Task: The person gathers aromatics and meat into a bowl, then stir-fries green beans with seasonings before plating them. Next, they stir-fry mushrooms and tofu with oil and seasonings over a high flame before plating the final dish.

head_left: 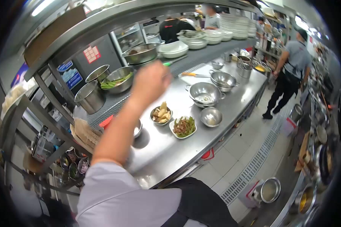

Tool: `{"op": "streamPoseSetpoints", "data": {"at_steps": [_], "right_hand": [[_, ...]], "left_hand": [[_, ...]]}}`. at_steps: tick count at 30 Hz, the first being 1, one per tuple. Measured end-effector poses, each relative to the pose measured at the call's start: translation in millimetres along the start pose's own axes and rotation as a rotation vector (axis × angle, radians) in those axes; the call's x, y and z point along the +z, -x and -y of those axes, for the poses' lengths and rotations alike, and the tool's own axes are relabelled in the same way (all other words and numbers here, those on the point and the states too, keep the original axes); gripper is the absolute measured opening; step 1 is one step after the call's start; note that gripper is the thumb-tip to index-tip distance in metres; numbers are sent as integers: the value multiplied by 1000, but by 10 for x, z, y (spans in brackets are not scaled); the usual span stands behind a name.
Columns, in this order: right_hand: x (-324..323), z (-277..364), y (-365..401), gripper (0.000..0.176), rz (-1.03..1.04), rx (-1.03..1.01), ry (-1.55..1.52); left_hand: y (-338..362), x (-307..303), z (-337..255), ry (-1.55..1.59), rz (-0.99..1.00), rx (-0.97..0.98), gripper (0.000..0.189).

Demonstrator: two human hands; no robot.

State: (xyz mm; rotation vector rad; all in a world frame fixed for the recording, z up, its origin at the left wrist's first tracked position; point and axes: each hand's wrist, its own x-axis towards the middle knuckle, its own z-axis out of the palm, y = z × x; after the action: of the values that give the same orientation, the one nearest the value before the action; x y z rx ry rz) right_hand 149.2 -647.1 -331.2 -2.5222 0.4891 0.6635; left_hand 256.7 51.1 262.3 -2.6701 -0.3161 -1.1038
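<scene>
My left hand (151, 81) is raised over the steel worktop (159, 143), fingers curled closed; what they hold, if anything, is hidden. Right at its upper edge shows the green handle (166, 64) of a knife, whose blade points toward the back shelf. Below the hand stand a steel bowl of pale yellow chunks (161, 115) and a white square dish of green vegetables with brown pieces (183, 127). Beside these is a small steel bowl (211, 117). My forearm partly covers another bowl (138, 129). My right hand is out of view.
Steel colanders (204, 93) and an orange-handled knife (194, 74) lie farther along the worktop. A bowl of green beans (117, 80) and a tall pot (90, 99) line the raised shelf, with plate stacks (235, 26) beyond. A co-worker (291, 68) stands in the aisle.
</scene>
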Motion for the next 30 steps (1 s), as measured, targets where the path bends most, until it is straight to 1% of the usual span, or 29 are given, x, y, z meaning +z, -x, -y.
{"op": "streamPoseSetpoints", "data": {"at_steps": [1,2,3,4,5,6,7,8,9,11,15,17,18,19,20,21,23,24,25,26,27,28,29,30], "right_hand": [[96,88,-313,41,53,-339,297],[190,218,-654,40,73,-639,488],[118,742,-761,39,68,-951,621],[-48,1250,-860,43,254,-578,120],[-723,2624,-218,46,255,-215,-437],[-744,2847,-387,46,240,-319,-406],[-765,3085,-555,45,226,-428,-376],[-801,3288,-671,45,232,-453,-370],[-849,3511,-745,45,239,-515,-330],[-917,3852,-876,45,258,-599,-287],[-716,4168,-1036,43,348,-661,-225],[-630,4353,-1042,43,477,-691,48],[-625,4481,-1053,43,493,-709,67],[-612,4636,-1054,45,587,-781,199],[-603,4821,-1027,47,679,-851,329],[-590,4993,-1028,47,699,-867,342],[-608,5285,-1084,51,762,-1012,460],[-511,5376,-1241,44,761,-1128,363],[-551,5537,-1241,43,753,-1150,376],[-639,5806,-1165,41,749,-1162,395],[-738,6115,-1083,39,889,-1012,457],[-709,6278,-1107,35,1098,-978,227],[-740,6515,-1151,29,1229,-972,304],[-811,6753,-1033,30,1317,-887,260]], "left_hand": [[-215,-123,276,-98,-20,2,25],[-396,-231,494,-209,6,15,28],[-547,-234,701,-322,31,28,30],[-698,-201,880,-392,195,49,31],[-792,-166,1023,-460,359,64,31],[-839,-115,1104,-468,359,44,31],[-895,-55,1146,-454,482,76,31],[-951,-15,1191,-441,602,108,32],[-976,-33,1194,-414,614,135,30],[-954,-84,1215,-336,543,136,28],[-969,-314,1273,-287,519,119,27],[-966,-480,1187,-285,392,193,25],[-990,-576,1125,-305,394,194,24],[-1006,-668,1056,-324,405,171,24],[-1028,-751,980,-359,372,199,22],[-1036,-824,897,-391,341,228,21],[-980,-966,734,-418,249,261,22],[-951,-1056,612,-429,244,246,22],[-913,-1147,460,-427,243,228,23],[-878,-1254,268,-459,299,137,24],[-816,-1330,86,-484,363,47,25],[-699,-1345,-62,-517,303,46,26],[-568,-1365,-204,-565,236,46,27],[-426,-1402,-337,-481,287,-3,28]]}}
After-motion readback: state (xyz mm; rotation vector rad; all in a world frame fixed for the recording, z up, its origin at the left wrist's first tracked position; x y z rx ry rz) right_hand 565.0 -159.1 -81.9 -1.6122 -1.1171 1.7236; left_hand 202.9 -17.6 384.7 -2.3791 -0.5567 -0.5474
